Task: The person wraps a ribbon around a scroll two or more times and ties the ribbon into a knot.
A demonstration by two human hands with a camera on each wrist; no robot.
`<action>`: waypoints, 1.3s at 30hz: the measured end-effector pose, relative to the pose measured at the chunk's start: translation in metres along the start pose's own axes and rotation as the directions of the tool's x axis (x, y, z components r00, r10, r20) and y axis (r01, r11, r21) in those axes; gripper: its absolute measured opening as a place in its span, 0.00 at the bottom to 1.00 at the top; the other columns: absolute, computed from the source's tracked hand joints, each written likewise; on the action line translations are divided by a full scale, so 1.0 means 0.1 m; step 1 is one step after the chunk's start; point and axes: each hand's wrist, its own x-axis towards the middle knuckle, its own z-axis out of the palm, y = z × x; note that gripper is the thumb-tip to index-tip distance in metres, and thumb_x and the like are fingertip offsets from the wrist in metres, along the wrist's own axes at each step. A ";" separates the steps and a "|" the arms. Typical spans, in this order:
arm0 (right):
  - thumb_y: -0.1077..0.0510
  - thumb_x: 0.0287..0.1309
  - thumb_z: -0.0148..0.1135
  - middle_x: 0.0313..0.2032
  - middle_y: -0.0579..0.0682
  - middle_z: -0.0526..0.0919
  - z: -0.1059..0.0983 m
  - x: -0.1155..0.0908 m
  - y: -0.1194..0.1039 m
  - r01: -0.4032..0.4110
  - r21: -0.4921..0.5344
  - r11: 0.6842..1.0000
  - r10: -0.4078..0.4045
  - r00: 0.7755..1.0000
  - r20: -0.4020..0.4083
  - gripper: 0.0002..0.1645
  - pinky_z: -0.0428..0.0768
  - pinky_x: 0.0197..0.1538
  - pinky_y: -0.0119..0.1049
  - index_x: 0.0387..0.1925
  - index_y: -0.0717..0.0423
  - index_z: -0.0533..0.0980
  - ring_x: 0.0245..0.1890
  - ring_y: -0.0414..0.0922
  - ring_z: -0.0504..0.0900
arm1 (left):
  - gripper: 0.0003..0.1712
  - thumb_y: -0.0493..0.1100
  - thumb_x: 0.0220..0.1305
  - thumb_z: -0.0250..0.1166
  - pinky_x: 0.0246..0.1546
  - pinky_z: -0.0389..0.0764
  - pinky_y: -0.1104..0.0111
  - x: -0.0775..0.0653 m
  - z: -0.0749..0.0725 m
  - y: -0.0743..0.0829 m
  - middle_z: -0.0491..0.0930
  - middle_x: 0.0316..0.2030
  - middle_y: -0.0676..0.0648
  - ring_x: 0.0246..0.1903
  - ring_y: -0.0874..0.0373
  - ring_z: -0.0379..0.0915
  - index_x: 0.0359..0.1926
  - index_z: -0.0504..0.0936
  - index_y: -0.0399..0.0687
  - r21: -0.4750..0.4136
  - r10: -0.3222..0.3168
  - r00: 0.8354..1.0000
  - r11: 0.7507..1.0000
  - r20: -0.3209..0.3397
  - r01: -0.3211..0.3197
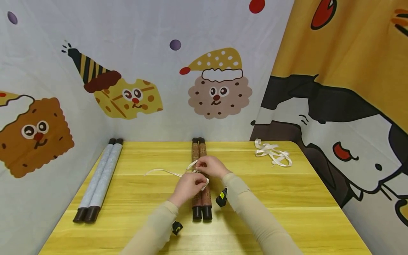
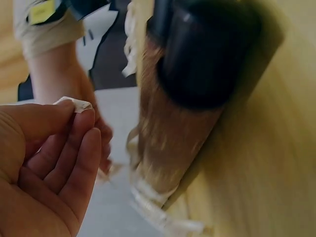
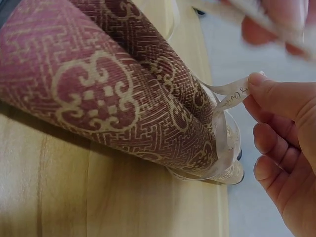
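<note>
Two brown patterned scrolls [image 1: 206,198] with dark end caps lie side by side on the table's middle, pointing away from me. A thin white ribbon [image 3: 224,143] with printed lettering loops around both rollers. Over the near side of the loop, my left hand [image 1: 188,186] pinches a piece of ribbon [image 2: 76,103] between thumb and forefinger. Slightly farther off and to the right, my right hand [image 1: 213,166] pinches another stretch of it, thumb against forefinger, as the right wrist view shows. One loose ribbon tail trails left over the wood. The crossing between the hands is partly hidden.
Two pale blue scrolls [image 1: 101,184] with dark caps lie along the left side of the wooden table [image 1: 143,219]. A loose heap of white ribbon [image 1: 274,153] sits at the back right. Printed cloth [image 1: 153,35] hangs behind the table.
</note>
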 end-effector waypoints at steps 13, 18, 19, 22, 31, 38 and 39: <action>0.57 0.65 0.65 0.30 0.40 0.80 -0.03 -0.01 0.00 -0.005 -0.012 1.000 0.006 1.000 0.014 0.04 0.75 0.35 0.35 0.33 0.47 0.80 0.28 0.38 0.74 | 0.03 0.36 0.62 0.69 0.41 0.81 0.61 0.04 0.17 0.05 0.86 0.33 0.52 0.37 0.55 0.82 0.35 0.89 0.46 0.043 -0.003 0.999 0.999 0.047 0.001; 0.58 0.64 0.66 0.30 0.41 0.80 -0.05 -0.01 -0.02 -0.014 -0.019 1.000 0.015 1.000 0.008 0.03 0.74 0.34 0.34 0.33 0.48 0.80 0.27 0.38 0.73 | 0.03 0.36 0.61 0.70 0.40 0.80 0.61 0.03 0.09 -0.07 0.86 0.33 0.52 0.36 0.55 0.82 0.35 0.88 0.47 0.028 -0.065 0.998 0.997 -0.018 0.066; 0.58 0.64 0.66 0.30 0.41 0.80 -0.05 -0.02 -0.02 -0.010 -0.020 1.000 0.010 1.000 0.006 0.03 0.74 0.33 0.35 0.33 0.48 0.80 0.27 0.38 0.73 | 0.03 0.36 0.60 0.70 0.39 0.80 0.61 0.03 0.07 -0.10 0.86 0.33 0.52 0.35 0.56 0.82 0.35 0.88 0.47 0.022 -0.087 0.996 0.996 -0.035 0.088; 0.59 0.64 0.66 0.30 0.41 0.80 -0.05 -0.02 -0.02 -0.005 -0.019 1.000 0.006 1.000 0.003 0.03 0.74 0.34 0.34 0.33 0.49 0.80 0.27 0.38 0.73 | 0.03 0.35 0.58 0.71 0.36 0.81 0.61 0.04 0.02 -0.21 0.86 0.31 0.52 0.32 0.56 0.82 0.33 0.87 0.46 -0.008 -0.156 0.984 0.988 -0.083 0.156; 0.57 0.63 0.67 0.29 0.40 0.80 -0.02 -0.01 -0.02 -0.026 -0.005 1.000 0.026 1.000 -0.009 0.04 0.74 0.33 0.34 0.31 0.49 0.80 0.27 0.38 0.73 | 0.03 0.35 0.58 0.72 0.35 0.81 0.61 0.15 -0.05 -0.46 0.85 0.29 0.50 0.30 0.56 0.80 0.34 0.87 0.42 -0.105 -0.301 0.948 0.951 -0.105 0.290; 0.57 0.63 0.67 0.30 0.40 0.81 0.01 -0.01 -0.03 -0.041 0.019 0.999 0.041 0.999 -0.018 0.03 0.75 0.36 0.35 0.33 0.49 0.80 0.29 0.37 0.75 | 0.05 0.37 0.58 0.72 0.38 0.82 0.60 0.25 0.01 -0.49 0.86 0.32 0.48 0.34 0.53 0.82 0.36 0.87 0.42 -0.141 -0.345 0.935 0.932 -0.078 0.333; 0.57 0.63 0.67 0.30 0.40 0.81 0.02 -0.01 -0.03 -0.048 0.026 0.999 0.049 0.999 -0.017 0.03 0.75 0.36 0.35 0.33 0.48 0.80 0.29 0.37 0.76 | 0.05 0.37 0.59 0.72 0.38 0.82 0.60 0.26 0.02 -0.49 0.86 0.32 0.48 0.34 0.53 0.82 0.36 0.87 0.42 -0.136 -0.347 0.935 0.932 -0.077 0.335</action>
